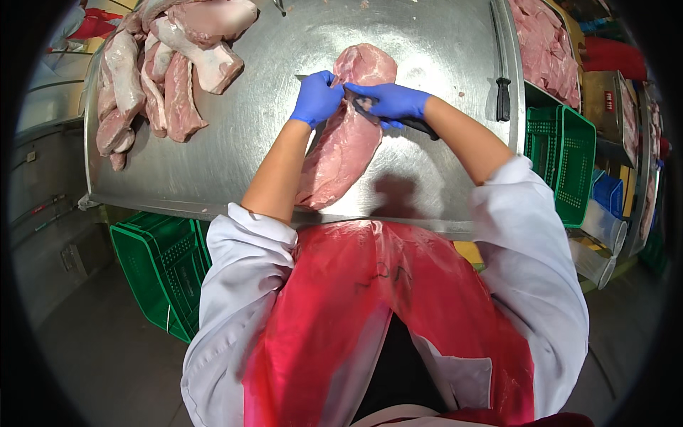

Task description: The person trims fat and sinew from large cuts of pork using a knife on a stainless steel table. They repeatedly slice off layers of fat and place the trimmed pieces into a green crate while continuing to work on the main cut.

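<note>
A long cut of raw pink meat [346,153] lies lengthwise on the metal table in front of me. My left hand [315,98], in a blue glove, is closed in a pinch on the meat's edge near its upper part. From the right, my right hand [393,102], also gloved in blue, grips a knife [421,128] by its black handle. Its blade runs leftward at the meat and is mostly hidden by my hands; a dark tip seems to show just left of my left glove.
Several large pieces of meat [181,67] are heaped at the table's far left. A second knife [504,99] lies along the right edge. Beyond it are a container of meat [544,46] and green crates [575,167]. Another green crate [160,277] stands below the table at left.
</note>
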The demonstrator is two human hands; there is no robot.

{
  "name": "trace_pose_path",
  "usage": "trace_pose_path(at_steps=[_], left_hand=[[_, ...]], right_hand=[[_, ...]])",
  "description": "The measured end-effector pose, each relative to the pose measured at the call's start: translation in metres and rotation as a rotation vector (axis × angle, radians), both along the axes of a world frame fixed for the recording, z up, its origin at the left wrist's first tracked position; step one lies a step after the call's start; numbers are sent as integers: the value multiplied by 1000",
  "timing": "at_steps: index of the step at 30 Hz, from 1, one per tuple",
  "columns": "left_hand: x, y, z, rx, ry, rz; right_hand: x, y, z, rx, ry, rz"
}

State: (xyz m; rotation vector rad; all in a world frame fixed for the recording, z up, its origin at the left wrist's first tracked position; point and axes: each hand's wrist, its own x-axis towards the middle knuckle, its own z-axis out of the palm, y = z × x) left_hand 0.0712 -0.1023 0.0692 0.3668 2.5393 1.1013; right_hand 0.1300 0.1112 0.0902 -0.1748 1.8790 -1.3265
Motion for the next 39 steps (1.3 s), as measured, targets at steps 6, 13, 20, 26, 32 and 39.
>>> trace_pose_path(at_steps=[6, 13, 20, 26, 32, 39], left_hand=[[-4, -31, -13, 214, -115, 163], [-1, -26, 18, 288, -135, 115], [16, -46, 36, 518, -224, 216], [16, -64, 53, 630, -161, 303], [48, -63, 98, 826, -148, 225], [83, -113, 152, 1066, -104, 260]], right_hand=[[38, 59, 37, 119, -130, 265], [18, 4, 0, -111, -162, 160], [43, 0, 24, 57, -182, 207], [70, -24, 46, 127, -81, 280], [89, -53, 34, 79, -85, 198], [142, -41, 42, -12, -105, 292]])
